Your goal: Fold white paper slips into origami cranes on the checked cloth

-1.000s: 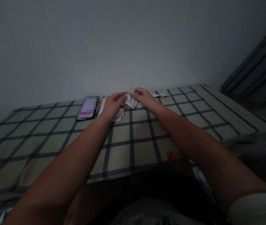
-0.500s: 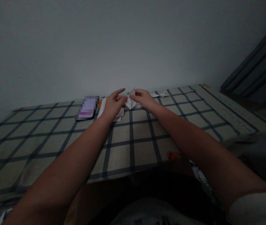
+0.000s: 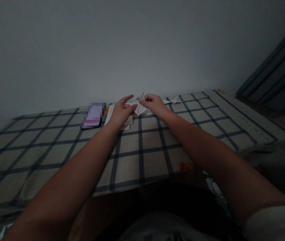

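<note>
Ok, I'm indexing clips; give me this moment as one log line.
left hand: touching folded white paper | right hand: holding it | nearby: origami crane, paper sheets, smartphone

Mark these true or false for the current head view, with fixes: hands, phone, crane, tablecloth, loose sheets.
1. The left hand and right hand are both at the folded white paper. True.
2. The phone lies to the right of both hands. False: the phone lies left of the left hand.
3. A paper crane sits beyond the right hand, to its right. True.
4. The tablecloth has dark crossing lines. True.
5. The loose sheets lie under the right forearm. False: the loose sheets lie beside the left hand, partly hidden by it.
</note>
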A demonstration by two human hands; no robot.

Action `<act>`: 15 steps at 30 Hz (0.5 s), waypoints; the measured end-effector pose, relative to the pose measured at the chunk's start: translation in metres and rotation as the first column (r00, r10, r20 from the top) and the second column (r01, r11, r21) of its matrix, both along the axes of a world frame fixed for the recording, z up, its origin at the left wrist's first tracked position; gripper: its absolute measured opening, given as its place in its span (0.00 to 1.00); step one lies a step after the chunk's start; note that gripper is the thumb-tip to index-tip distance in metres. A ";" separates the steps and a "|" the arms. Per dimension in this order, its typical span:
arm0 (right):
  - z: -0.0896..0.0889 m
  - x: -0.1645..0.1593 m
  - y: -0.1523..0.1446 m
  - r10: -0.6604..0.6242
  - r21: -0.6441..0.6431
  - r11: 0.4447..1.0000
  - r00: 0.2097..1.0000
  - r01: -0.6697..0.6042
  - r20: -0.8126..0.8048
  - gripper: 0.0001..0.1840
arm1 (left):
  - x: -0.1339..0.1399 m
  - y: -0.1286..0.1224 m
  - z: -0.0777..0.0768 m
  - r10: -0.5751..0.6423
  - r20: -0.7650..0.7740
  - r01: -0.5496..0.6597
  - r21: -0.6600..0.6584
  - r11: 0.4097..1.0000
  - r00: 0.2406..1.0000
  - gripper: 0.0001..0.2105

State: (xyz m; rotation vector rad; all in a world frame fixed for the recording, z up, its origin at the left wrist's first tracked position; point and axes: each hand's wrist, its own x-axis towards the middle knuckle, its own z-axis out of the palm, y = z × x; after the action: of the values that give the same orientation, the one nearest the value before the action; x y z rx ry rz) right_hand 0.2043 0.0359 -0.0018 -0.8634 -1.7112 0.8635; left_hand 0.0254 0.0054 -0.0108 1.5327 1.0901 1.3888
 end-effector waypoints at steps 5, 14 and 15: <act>0.003 0.000 -0.003 0.016 -0.003 1.000 1.000 -0.016 0.004 0.15 | 0.000 0.000 -0.001 0.029 -0.015 -0.029 0.002 1.000 0.999 0.33; 0.001 -0.001 -0.002 -0.019 0.017 1.000 0.999 0.020 -0.027 0.16 | 0.002 -0.008 0.006 0.016 -0.068 -0.013 0.039 0.999 0.998 0.32; 0.000 -0.001 -0.002 -0.023 0.020 1.000 0.999 0.024 -0.028 0.16 | 0.003 -0.008 0.006 0.015 -0.068 -0.013 0.036 0.999 0.998 0.33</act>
State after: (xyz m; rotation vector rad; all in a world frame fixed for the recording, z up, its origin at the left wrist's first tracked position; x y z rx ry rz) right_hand 0.2034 0.0340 -0.0013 -0.8529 -1.6800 0.8373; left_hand 0.0280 -0.0027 -0.0048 1.6111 1.1244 1.3814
